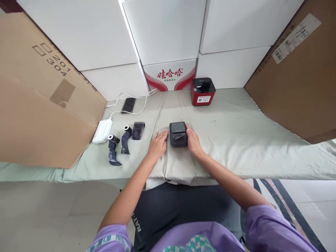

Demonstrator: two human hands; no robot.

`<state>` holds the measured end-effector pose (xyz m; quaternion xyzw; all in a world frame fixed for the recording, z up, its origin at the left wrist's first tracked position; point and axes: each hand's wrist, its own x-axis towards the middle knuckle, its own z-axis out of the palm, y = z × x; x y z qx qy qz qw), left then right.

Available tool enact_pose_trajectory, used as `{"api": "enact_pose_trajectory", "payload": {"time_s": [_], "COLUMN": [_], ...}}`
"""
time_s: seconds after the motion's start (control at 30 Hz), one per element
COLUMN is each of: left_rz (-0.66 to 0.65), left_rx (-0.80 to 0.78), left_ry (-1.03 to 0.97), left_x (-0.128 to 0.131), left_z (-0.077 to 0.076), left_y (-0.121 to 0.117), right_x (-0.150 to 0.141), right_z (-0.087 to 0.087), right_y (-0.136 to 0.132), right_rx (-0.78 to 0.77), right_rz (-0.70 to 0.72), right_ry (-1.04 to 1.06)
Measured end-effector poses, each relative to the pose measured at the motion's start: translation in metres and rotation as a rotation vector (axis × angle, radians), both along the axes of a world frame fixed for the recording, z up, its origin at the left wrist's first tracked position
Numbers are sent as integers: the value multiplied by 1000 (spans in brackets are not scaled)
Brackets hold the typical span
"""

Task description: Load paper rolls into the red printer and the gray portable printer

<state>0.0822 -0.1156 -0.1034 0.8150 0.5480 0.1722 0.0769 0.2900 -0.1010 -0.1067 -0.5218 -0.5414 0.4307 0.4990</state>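
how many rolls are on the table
2: the left roll, by the white device, and the right roll, just left of the blurred dark patch. That patch could hide another.

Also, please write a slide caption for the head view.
Left hand and right hand flank a black device on a cloth-covered table, a red device farther back.

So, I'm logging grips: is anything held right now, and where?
Nothing is clearly gripped. The right hand lies against the right side of the black device; the left hand lies flat beside it.
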Motion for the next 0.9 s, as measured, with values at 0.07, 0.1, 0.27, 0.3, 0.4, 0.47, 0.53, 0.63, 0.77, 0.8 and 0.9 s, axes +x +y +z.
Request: {"api": "enact_pose_trajectory", "payload": {"time_s": [0.07, 0.1, 0.27, 0.3, 0.4, 0.47, 0.53, 0.63, 0.77, 0.8, 0.9], "left_rz": [-4, -16, -40, -38, -35, -34, -31, -26, -29, -29, -26], "left_rx": [-18, -29, -63, -67, -77, -81, -84, -82, -69, -68, -70], "left_ry": [-15, -20, -49, -55, -66, -65, -61, -59, -71, -72, -73], "left_x": [-2, -2, -4, -4, -4, -4, -4, -4, -6, -6, -6], "left_z": [1, 1, 1, 1, 1, 2, 2, 1, -1, -1, -1], "left_y": [1, 2, 4, 5, 5, 5, 5, 5, 6, 6, 6], "right_x": [0, 0, 2, 3, 6, 8, 11, 14, 17, 16, 10], "right_z": [1, 2, 17, 21, 31, 34, 34, 35, 50, 57, 80], "right_y": [-5, -7, 7, 14, 40, 54, 64, 67, 62, 62, 66], "right_rx": [21, 38, 117, 110, 81, 83, 90, 115, 218, 206, 83], "right_rz": [-19, -22, -12, -5, 58, 118, 163, 150, 88, 127, 290], "right_ry": [-34, -54, -128, -128, -97, -78, -88, -210, -610, -726, -1004]}}
